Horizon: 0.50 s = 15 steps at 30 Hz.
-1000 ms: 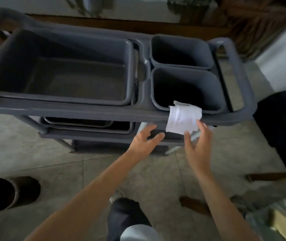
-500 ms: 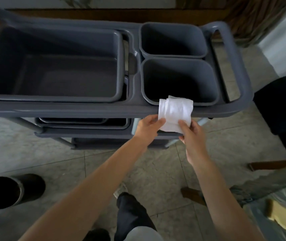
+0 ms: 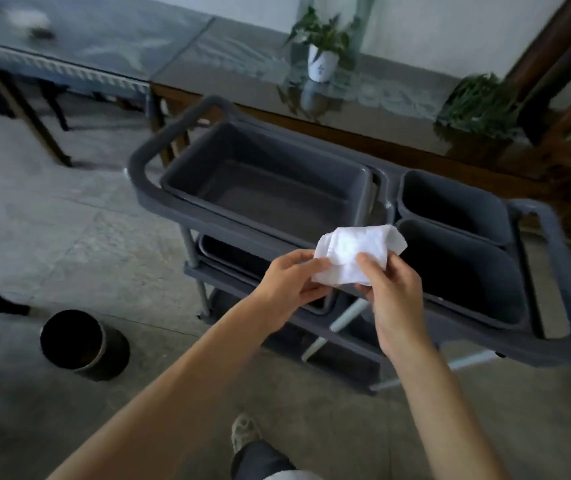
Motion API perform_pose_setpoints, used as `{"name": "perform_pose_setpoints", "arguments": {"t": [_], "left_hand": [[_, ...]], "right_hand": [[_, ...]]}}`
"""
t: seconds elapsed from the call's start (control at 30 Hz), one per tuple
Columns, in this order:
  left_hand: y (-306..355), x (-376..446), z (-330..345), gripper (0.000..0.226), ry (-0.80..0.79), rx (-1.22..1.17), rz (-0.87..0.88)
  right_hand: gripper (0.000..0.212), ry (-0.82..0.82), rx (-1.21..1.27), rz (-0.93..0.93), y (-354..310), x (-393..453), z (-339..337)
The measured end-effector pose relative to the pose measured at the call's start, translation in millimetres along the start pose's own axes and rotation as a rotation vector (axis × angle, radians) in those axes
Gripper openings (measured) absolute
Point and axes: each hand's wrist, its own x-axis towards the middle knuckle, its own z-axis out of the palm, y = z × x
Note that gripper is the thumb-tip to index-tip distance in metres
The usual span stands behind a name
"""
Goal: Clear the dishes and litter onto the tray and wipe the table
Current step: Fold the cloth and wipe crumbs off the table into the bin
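Since a moment ago my view has swung up and left: the cart (image 3: 554, 348) now sits to my right and the glass-topped tables beyond it have come into sight, while the white cloth (image 3: 353, 254) has gone from dangling off my right fingertips to being bunched between both hands.

Nearest me, my left hand (image 3: 291, 282) pinches the cloth's left edge, thumb on top and fingers curled beneath. My right hand (image 3: 391, 292) grips the right side the same way, thumb pressed into the folds. I hold the cloth in the air just above the cart's near rail, over the gap between the large tub (image 3: 187, 181) and the near small bin (image 3: 506, 271); it touches neither.

To do this well, I judge I should finish folding it into a flat pad before I walk, so one palm can press it evenly, and keep it clear of the bins, which take the litter.

Down on the floor to my left stands a dark round bin (image 3: 85, 344). Farther off, the long table (image 3: 242, 64) carries a small potted plant (image 3: 322, 53); at the far left a blurred white thing lies on the other table. That is likely where I wipe.
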Motion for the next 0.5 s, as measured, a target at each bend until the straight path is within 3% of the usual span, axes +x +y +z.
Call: {"name": "perform_pose_setpoints", "arguments": {"t": [0.23, 0.5], "left_hand": [[34.8, -160.7, -136.4, 0.019, 0.318, -0.177, 0.267], [-26.7, -366.0, -242.9, 0.015, 0.841, -0.348, 0.468]], "right_hand": [[0.013, -0.473, -0.022, -0.036, -33.0, -94.8, 150.1], [0.011, -0.977, -0.076, 0.061, 5.5, -249.7, 292.6]]}}
